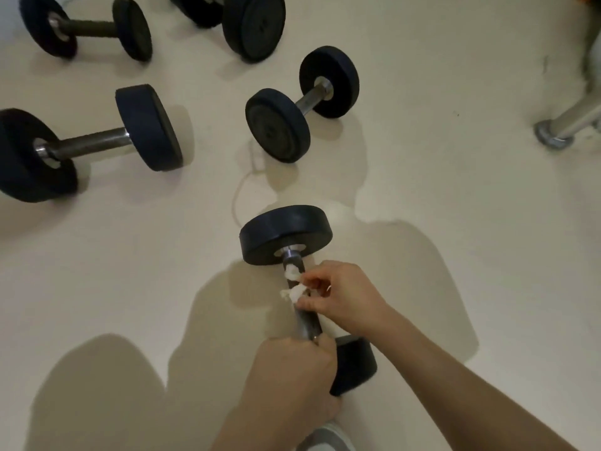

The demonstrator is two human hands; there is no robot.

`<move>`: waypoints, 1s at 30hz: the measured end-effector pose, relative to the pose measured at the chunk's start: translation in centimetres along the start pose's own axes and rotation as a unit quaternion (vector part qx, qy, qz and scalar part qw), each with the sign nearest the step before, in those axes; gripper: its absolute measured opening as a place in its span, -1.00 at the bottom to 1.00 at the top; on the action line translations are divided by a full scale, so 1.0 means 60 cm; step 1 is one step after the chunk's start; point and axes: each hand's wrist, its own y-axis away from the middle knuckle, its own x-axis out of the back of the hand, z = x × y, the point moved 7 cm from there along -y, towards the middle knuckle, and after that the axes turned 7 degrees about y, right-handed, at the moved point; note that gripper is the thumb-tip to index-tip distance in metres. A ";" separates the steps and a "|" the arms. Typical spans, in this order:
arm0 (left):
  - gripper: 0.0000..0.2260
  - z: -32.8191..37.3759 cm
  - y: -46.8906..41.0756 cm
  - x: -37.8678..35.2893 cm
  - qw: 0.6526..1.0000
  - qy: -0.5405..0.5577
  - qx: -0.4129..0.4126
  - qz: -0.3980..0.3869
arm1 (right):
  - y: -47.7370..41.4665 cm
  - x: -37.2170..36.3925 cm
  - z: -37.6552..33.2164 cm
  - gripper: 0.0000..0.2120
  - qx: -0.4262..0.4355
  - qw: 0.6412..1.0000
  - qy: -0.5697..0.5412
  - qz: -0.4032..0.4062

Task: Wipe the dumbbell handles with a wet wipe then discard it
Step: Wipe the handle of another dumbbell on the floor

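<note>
Head view, only one: right hand (341, 292) has a bunched white wet wipe (294, 289) pinched between thumb and fingertips and pressed against the metal handle (302, 307) of the nearest dumbbell (302, 288), roughly at the upper half of the bar, just below the far weight (286, 234). Left hand (291, 375) is wrapped closed around the lower end of the same handle, right against the near weight (354, 366), fingers curled tight, looks like it's steadying the bar. Dumbbell lies on the pale floor (455, 190), far end pointing away from the person. Step in hand, my read: wiping this handle, mid-bar, so task is early to middle. Four more dumbbells are on the floor further out: one at centre (300, 104), one at left (87, 143), one top left (87, 27), one cut off at top edge (240, 21). Can't tell from here which of those are already cleaned. Next move probably needs the wipe run down the bar, which means the left hand has to shift off the lower section so that part gets covered, maybe a roll of the bar for the underside. No bin visible for the discard. A metal leg (566, 128) stands at right, well apart, and a thin white cord (242, 187) lies on the floor near the far weight
</note>
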 end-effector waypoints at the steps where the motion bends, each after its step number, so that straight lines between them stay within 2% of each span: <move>1: -0.60 0.002 0.001 -0.003 1.000 0.004 -0.006 -0.020 | -0.003 0.001 -0.001 -0.83 -0.016 0.999 -0.007 0.033; 5: -0.58 -0.002 0.005 -0.003 0.999 0.037 -0.027 -0.011 | -0.050 0.011 -0.001 -0.90 -0.084 0.988 -0.064 0.115; 7: -0.57 -0.011 0.008 -0.008 0.999 0.036 -0.019 -0.011 | -0.050 0.009 0.008 -0.90 -0.110 0.984 -0.075 0.122; 8: -0.57 -0.014 0.011 -0.012 0.999 0.041 -0.015 -0.017 | -0.037 0.006 0.012 -0.92 -0.113 0.987 -0.063 0.100; 10: -0.56 -0.021 0.017 -0.027 0.999 0.045 -0.023 -0.019 | 0.006 -0.011 0.016 -0.96 -0.110 0.993 -0.049 -0.004; 12: -0.55 -0.029 0.024 -0.033 0.998 0.048 -0.028 -0.010 | 0.025 -0.027 0.007 -0.91 -0.080 0.990 -0.031 -0.110; 13: -0.56 -0.032 0.027 -0.035 0.998 0.047 -0.029 -0.008 | 0.012 -0.021 -0.006 -0.88 -0.054 0.993 0.000 -0.103; 16: -0.55 -0.044 0.032 -0.036 0.999 0.040 -0.024 0.002 | -0.052 0.004 -0.023 -0.90 -0.057 0.997 -0.018 0.050; 17: -0.53 -0.049 0.034 -0.035 0.999 0.043 -0.021 0.002 | -0.055 0.005 -0.025 -0.90 -0.062 0.996 -0.028 0.064; 18: -0.52 -0.053 0.037 -0.034 0.999 0.052 -0.018 0.000 | -0.044 -0.002 -0.023 -0.89 -0.044 0.998 -0.025 0.046; 21: -0.56 -0.069 0.048 -0.039 0.997 0.072 -0.012 -0.001 | 0.009 -0.039 -0.030 -0.92 0.031 0.990 0.042 -0.134; 22: -0.57 -0.073 0.052 -0.041 0.997 0.074 -0.009 -0.003 | 0.006 -0.039 -0.037 -0.93 0.051 0.985 0.068 -0.151; 23: -0.57 -0.078 0.055 -0.041 0.997 0.076 -0.007 0.000 | -0.014 -0.033 -0.046 -0.94 0.067 0.986 0.089 -0.121; 25: -0.55 -0.085 0.060 -0.039 0.997 0.075 0.003 0.000 | -0.059 -0.011 -0.063 -0.95 0.062 0.995 0.080 -0.010; 27: -0.55 -0.090 0.061 -0.039 0.998 0.064 0.004 0.002 | -0.058 -0.017 -0.063 -0.94 0.064 0.995 0.074 0.009; 30: -0.53 -0.089 0.064 -0.046 0.997 0.078 0.006 0.001 | 0.002 -0.048 -0.069 -0.92 0.131 0.976 0.106 -0.136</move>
